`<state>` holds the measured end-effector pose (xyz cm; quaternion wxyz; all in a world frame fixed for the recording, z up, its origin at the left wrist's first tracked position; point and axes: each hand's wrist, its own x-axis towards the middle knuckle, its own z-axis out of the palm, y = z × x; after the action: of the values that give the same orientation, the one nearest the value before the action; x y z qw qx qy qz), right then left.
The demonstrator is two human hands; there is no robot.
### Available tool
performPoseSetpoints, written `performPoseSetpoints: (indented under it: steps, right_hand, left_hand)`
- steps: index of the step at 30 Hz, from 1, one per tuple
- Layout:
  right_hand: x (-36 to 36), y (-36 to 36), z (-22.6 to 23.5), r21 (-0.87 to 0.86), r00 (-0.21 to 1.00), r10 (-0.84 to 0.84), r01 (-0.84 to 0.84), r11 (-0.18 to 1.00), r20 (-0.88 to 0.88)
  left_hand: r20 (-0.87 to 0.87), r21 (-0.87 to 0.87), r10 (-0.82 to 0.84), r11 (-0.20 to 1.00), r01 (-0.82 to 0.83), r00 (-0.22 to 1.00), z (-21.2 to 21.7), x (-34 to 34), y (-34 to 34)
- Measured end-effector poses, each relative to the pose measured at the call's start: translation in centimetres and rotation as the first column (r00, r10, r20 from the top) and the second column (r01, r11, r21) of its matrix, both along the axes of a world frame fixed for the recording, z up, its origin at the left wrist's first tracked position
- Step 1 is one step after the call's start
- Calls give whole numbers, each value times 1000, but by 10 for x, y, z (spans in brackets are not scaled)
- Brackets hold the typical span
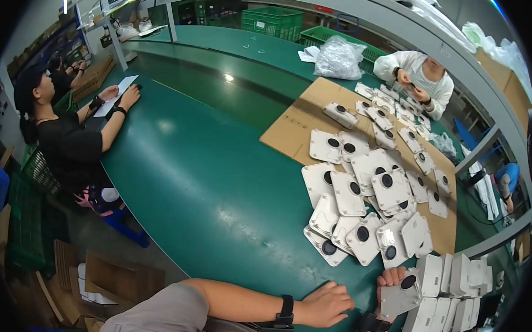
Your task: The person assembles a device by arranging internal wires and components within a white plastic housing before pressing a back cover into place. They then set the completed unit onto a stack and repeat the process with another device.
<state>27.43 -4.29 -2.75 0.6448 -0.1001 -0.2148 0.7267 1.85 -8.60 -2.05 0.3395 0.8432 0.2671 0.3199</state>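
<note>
My right hand [392, 276] grips a white plastic housing [399, 301] with a black round pad on its face, at the table's near right edge. To the left of it, my left hand [327, 304] rests on the green table [219, 186] with its fingers curled in, and nothing shows in it. Right beside the held housing stand neat rows of white housings [429, 276] on edge. Beyond my hands lies a loose heap of similar white housings [348, 193], most with the black pad showing. Some overlap, and part of the heap lies on a flat cardboard sheet [283, 132].
Across the table a person in white [421, 80] handles something small and dark. At the left, a person in black [65, 131] sits with hands at a white sheet [118, 94]. A clear plastic bag [338, 58] and green crates [272, 24] stand at the back.
</note>
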Motion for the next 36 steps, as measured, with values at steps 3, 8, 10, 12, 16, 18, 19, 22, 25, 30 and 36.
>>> performPoseSetpoints:
  steps: [3,8,10,12,16,18,19,22,25,30,36]
  right_hand:
    - [-6,0,9,-41,999,-41,42,998,23]
    - [-13,-1,10,-107,995,-95,97,990,25]
    - [1,1,1,-45,997,-70,72,996,43]
    - [3,3,-6,-16,998,-54,55,998,36]
    - [2,1,-6,-19,996,-69,71,997,57]
    - [0,2,-5,-17,995,-67,69,998,70]
    - [-2,3,-5,-16,995,-66,68,998,78]
    - [-6,3,0,-26,992,-86,88,996,89]
    - [-5,2,-1,-40,990,-100,104,994,101]
    - [-6,2,0,-60,985,-116,124,990,128]
    - [-7,1,2,-86,964,-159,181,980,211]
  left_hand:
    - [23,1,-1,1000,1,1000,-6,4,-1]
    - [43,9,8,1000,-8,999,-11,6,-2]
    - [35,2,7,1000,-7,999,-11,7,-2]
    - [48,9,0,1000,-1,999,-11,9,-2]
    - [27,14,2,1000,-2,1000,-8,8,-4]
    - [18,13,1,1000,-2,1000,-8,7,-3]
    - [23,12,0,1000,0,1000,-8,7,-2]
    - [39,8,-7,1000,7,999,-7,6,-2]
    - [48,3,-3,1000,3,999,-7,4,-2]
    - [35,16,-7,1000,7,999,-7,6,-2]
    - [49,-7,-15,1000,16,999,-9,7,-4]
